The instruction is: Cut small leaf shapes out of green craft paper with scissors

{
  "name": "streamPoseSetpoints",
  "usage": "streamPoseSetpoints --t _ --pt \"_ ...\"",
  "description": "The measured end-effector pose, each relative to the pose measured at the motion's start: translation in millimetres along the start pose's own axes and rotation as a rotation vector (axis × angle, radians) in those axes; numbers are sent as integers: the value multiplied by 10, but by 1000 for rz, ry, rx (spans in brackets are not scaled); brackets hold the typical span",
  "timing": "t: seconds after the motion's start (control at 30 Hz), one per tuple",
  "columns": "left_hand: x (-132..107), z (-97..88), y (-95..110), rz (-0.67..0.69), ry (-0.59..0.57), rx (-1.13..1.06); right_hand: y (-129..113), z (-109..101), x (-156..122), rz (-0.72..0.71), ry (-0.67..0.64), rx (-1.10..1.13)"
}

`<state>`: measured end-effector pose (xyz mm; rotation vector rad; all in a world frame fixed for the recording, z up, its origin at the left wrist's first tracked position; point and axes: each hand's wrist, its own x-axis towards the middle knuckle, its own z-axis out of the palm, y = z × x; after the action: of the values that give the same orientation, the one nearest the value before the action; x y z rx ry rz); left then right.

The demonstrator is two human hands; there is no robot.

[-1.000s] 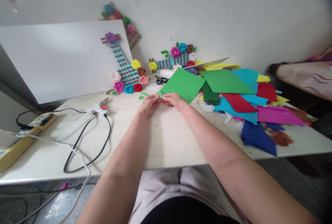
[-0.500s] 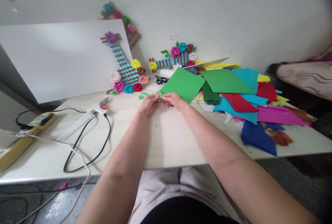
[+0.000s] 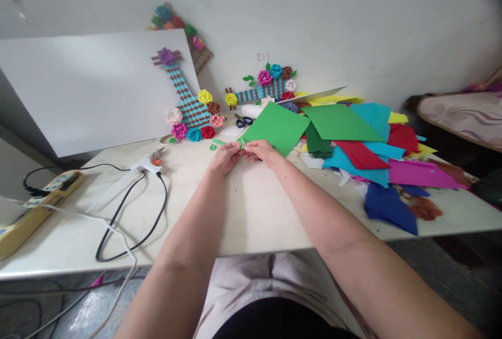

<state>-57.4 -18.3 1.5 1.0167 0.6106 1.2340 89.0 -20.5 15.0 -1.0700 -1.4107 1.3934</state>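
Between my fingertips, near the middle of the table, is a small piece of green paper [image 3: 242,143]. My left hand [image 3: 227,156] pinches it from the left, and my right hand [image 3: 259,151] pinches it from the right. Just left of my left hand lie a green paper strip [image 3: 218,142] and a small green scrap [image 3: 213,147]. Behind my right hand a large green sheet [image 3: 274,124] lies flat. Dark-handled scissors [image 3: 244,122] rest beyond my hands, beside a white roll [image 3: 252,111].
A paper-flower guitar [image 3: 188,98] leans against a white board [image 3: 90,88]; a second guitar [image 3: 261,90] leans on the wall. Coloured sheets [image 3: 361,156] are heaped at right. At left are a glue gun [image 3: 147,164], its looped black cord [image 3: 111,224] and a power strip [image 3: 47,205].
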Motion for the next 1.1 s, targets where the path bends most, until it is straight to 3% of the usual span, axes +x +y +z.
streamPoseSetpoints --t 0.17,0.43,0.53,0.9,1.1 --pt "7 10 -4 15 51 24 -11 37 17 -18 125 -132" --pt "19 55 -13 41 109 195 -28 55 -26 -230 371 -872" --pt "18 82 -15 44 125 230 -46 75 -65 -280 405 -1023" --pt "10 83 8 13 166 193 0 57 -25 -308 373 -1012" --pt "23 78 12 -15 186 114 79 18 79 -359 263 -802"
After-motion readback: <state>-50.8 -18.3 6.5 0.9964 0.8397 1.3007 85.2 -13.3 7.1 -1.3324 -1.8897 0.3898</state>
